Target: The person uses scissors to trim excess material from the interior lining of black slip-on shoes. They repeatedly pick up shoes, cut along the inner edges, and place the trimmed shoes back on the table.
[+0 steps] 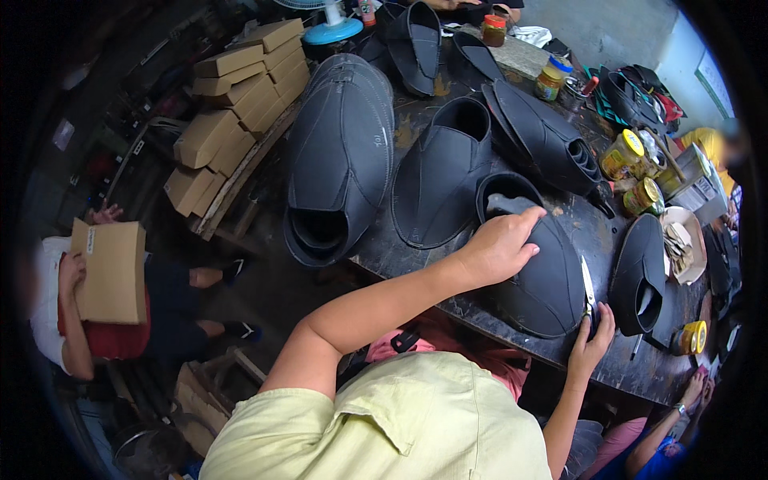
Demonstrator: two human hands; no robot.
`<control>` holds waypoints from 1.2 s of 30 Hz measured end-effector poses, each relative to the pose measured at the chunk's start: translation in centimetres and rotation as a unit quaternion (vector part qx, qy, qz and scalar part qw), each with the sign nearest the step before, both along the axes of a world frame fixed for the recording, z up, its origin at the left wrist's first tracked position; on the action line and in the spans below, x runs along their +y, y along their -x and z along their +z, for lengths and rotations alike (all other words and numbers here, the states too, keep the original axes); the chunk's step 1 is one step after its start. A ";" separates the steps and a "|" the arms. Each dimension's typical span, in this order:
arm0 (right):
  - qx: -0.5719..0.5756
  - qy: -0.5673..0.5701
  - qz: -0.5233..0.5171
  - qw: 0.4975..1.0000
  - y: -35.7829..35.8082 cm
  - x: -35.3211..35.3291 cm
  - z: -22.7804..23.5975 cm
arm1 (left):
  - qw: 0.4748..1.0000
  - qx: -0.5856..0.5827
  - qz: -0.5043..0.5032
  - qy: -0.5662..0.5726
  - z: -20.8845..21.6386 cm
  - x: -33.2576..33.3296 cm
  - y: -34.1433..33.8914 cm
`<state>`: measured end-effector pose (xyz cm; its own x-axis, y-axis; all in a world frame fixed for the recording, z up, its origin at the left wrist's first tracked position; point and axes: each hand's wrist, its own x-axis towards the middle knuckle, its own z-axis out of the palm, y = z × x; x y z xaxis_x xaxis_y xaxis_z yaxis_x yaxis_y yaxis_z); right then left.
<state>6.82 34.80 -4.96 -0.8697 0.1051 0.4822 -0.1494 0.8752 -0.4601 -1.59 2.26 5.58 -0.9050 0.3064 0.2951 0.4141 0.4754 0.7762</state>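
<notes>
A black leather shoe upper (538,292) lies in front of me at the table's near edge. My left hand (502,244) is closed on it by its ankle opening; some fingertips are hidden. Inside that opening a grey lining (512,204) shows. My right hand (590,346) holds a pair of scissors (588,286) beside the upper's right edge, blades pointing away from me. Just right of the scissors stands another black upper (638,276). Farther left are a nested stack of uppers (340,152) and a single upper (444,180).
More uppers (544,136) lie across the dark table (376,252). Jars (624,156) and a tray of small pieces (684,244) stand right. Cardboard boxes (240,96) are piled left, near a person holding a box (110,272). Another person's hands (696,392) show at lower right.
</notes>
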 end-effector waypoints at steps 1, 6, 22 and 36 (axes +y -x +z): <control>0.000 0.007 -0.009 1.000 0.1 0.3 -0.2 | 0.999 0.046 -0.006 -0.019 0.8 -0.6 -0.1; 0.001 -0.034 0.003 0.999 0.1 0.5 -0.3 | 0.991 0.132 0.001 -0.038 5.9 -5.3 -1.5; 0.007 -0.026 -0.024 0.999 -0.2 -0.3 0.4 | 0.992 0.042 -0.117 0.030 2.2 -3.4 -3.2; 0.012 -0.006 -0.027 1.000 -0.1 -0.4 0.4 | 0.989 0.017 0.002 -0.144 3.7 -8.8 4.2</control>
<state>6.93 34.43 -4.52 -0.8509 0.1453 0.5048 -0.1130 0.8878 -0.4461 -5.77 -6.52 9.24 -0.8940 0.2012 0.4004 0.4411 0.2384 0.8652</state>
